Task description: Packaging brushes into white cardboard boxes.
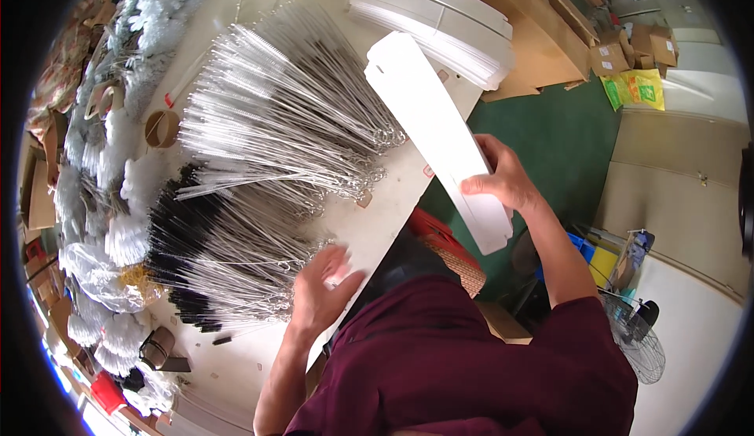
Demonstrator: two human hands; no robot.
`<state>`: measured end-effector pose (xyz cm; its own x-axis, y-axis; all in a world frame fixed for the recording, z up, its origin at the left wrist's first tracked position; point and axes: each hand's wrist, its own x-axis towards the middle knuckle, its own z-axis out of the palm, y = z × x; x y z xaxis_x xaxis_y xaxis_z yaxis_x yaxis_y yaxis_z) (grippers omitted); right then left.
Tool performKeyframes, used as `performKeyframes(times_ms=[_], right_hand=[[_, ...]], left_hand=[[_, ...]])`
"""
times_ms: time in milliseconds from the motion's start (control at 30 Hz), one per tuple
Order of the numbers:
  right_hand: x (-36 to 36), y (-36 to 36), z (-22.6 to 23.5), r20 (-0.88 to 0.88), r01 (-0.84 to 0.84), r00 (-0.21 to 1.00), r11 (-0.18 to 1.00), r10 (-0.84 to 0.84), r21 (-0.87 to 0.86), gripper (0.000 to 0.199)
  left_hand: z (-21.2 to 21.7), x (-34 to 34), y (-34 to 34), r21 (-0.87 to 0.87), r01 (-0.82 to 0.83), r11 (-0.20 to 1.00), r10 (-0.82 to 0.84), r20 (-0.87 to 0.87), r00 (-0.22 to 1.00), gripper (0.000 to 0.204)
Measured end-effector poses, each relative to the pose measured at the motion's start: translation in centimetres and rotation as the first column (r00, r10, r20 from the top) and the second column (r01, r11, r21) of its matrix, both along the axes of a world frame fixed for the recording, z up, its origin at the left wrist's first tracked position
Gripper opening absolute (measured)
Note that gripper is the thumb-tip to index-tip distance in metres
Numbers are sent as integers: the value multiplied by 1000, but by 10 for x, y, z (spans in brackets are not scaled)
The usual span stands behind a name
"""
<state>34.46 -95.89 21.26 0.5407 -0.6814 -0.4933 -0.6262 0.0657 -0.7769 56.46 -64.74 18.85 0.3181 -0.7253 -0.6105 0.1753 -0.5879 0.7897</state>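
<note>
My right hand [503, 175] grips a long white carton [436, 133] near its closer end, thumb on the top face. The carton slants up and to the left, past the table's edge. My left hand [320, 288] is slightly blurred, its thumb spread from the fingers, and nothing shows in it. It is beside the looped wire ends of a pile of black-bristled wire brushes [184, 251]. Beyond that pile lies a large fanned heap of white-bristled wire brushes [259, 98], their loops pointing toward me.
A strapped stack of flat white cartons [428, 16] lies at the table's far right, beside a big cardboard box [542, 35]. Bundles of clear-bristled brushes [126, 181] line the left, near a tape roll [162, 128]. A red woven seat [448, 251] and a fan [635, 338] stand off the table.
</note>
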Motion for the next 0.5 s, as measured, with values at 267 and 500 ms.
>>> performKeyframes(times_ms=[267, 500], right_hand=[[36, 44, 18, 181, -81, 983, 943, 23, 323, 87], [47, 58, 11, 214, -83, 977, 918, -3, 389, 87]], left_hand=[[11, 4, -132, -318, -154, 935, -49, -548, 835, 102], [8, -3, -128, -297, -250, 922, 73, -499, 864, 76]])
